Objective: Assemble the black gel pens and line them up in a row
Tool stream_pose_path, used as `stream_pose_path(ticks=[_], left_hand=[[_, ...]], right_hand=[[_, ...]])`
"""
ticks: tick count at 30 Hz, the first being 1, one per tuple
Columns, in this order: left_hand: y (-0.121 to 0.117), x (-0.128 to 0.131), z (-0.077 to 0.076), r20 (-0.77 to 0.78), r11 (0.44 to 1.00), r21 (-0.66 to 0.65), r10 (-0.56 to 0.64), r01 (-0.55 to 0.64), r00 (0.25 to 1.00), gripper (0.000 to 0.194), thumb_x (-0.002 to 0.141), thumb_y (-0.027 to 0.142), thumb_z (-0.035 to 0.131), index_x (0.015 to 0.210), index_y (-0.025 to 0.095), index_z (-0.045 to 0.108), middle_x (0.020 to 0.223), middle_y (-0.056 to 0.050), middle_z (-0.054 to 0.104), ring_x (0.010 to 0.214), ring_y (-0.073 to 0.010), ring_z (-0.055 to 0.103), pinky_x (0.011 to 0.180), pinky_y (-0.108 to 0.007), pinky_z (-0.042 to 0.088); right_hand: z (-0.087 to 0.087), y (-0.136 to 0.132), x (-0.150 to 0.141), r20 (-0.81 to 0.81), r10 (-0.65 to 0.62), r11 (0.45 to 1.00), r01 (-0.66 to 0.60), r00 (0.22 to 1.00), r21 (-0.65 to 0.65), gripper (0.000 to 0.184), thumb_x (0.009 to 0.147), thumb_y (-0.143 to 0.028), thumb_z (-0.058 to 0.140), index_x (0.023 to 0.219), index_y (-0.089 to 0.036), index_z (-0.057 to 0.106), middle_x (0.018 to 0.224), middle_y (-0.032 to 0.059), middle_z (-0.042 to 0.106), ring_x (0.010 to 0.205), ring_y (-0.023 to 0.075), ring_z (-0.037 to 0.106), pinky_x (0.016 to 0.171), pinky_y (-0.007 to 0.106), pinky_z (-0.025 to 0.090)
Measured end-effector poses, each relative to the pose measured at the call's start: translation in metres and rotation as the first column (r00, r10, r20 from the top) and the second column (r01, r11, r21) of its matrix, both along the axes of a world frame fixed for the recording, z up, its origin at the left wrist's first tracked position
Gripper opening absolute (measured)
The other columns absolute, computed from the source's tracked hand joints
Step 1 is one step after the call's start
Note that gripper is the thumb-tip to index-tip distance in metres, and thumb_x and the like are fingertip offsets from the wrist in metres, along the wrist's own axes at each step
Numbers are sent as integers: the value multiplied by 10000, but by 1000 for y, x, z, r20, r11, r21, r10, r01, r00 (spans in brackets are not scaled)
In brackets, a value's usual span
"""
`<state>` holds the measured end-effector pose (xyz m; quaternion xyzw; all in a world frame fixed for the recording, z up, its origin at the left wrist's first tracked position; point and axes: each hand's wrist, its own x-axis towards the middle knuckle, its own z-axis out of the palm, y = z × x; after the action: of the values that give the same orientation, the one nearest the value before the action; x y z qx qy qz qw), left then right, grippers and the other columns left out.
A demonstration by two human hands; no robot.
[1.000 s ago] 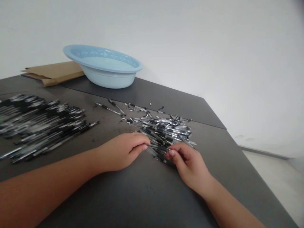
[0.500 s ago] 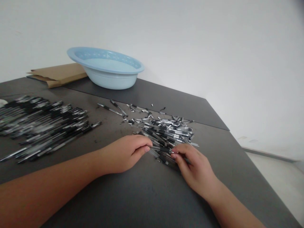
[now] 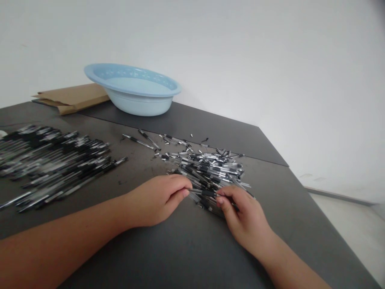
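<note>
Between my two hands runs a clear pen [image 3: 207, 193] with a black grip, held level just above the table. My left hand [image 3: 162, 199] pinches its left end between thumb and fingers. The fingertips of my right hand [image 3: 242, 212] are closed on the other end, by the black grip. Right behind the hands lies a heap of loose pen parts [image 3: 216, 166], clear barrels, black grips and small silvery tips. My fingers hide the ends of the held pen.
Many pens lie side by side in a pile [image 3: 57, 160] on the left. At the back, a light blue basin [image 3: 140, 104] stands beside a flat brown paper bag [image 3: 78, 98]. Two pens [image 3: 138, 141] rest apart in the middle. The dark table [image 3: 168, 257] ends at the right.
The whole view has shifted slightly, so things sit a little lower in the picture. Both hands keep their grip on the pen, with hardly any other movement.
</note>
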<state>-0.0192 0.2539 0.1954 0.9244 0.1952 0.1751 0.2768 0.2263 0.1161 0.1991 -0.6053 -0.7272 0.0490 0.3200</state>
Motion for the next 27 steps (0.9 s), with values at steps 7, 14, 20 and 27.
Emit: stream_pose_path(ticks=[7,14,20,27], left_hand=[[-1,1,7,-2,996,56,-69,69,998,217,1065,315,514,1062,248,721,1012,-28,744,920,-207,671,814,-317,463],[1,1,5,-12,997,13,-73,73,997,204,1066,308,521,1078,244,714,1046,-25,748,939,-204,679,835,-311,459],[-1,2,7,-12,996,8,-92,92,996,197,1054,303,533,1046,246,721,1008,-25,743,905,-202,675,806,-312,462],[1,1,4,-20,996,-2,-85,85,996,203,1072,318,512,1076,250,704,1041,-20,740,957,-205,674,841,-315,453]], right_hand=[[4,-1,-6,-3,106,993,-106,994,-45,94,1055,-302,583,1093,-253,653,965,58,766,844,207,731,750,326,595],[5,0,-4,53,178,982,-181,983,44,170,1044,-190,597,1189,-268,639,1083,59,765,1009,215,738,913,351,597],[11,-2,-7,73,161,986,-157,984,-65,105,1062,-259,545,1068,-248,650,954,51,749,840,209,723,748,335,578],[10,-2,-6,55,157,987,-154,986,-39,136,1040,-226,597,1171,-258,614,1034,58,757,917,210,730,819,339,582]])
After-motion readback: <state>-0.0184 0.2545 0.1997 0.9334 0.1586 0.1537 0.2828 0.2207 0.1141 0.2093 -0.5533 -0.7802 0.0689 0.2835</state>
